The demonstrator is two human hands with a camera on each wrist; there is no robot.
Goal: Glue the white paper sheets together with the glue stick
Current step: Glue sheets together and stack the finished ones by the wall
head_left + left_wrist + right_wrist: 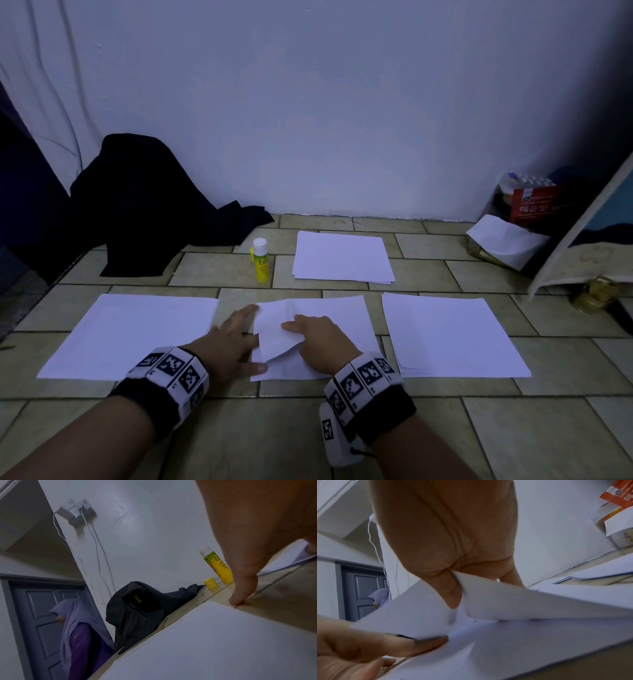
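A middle stack of white sheets lies on the tiled surface in front of me. My right hand pinches the top sheet near its left edge between thumb and fingers, curling it up and over to the right. My left hand lies flat with straight fingers, pressing the sheets underneath at their left edge. Further back, the yellow glue stick stands upright. Its yellow cap stands off beside it.
More white paper stacks lie at the left, right and far middle. A black cloth is heaped at the back left by the wall. A red packet and clutter sit at the back right. A person stands by a door.
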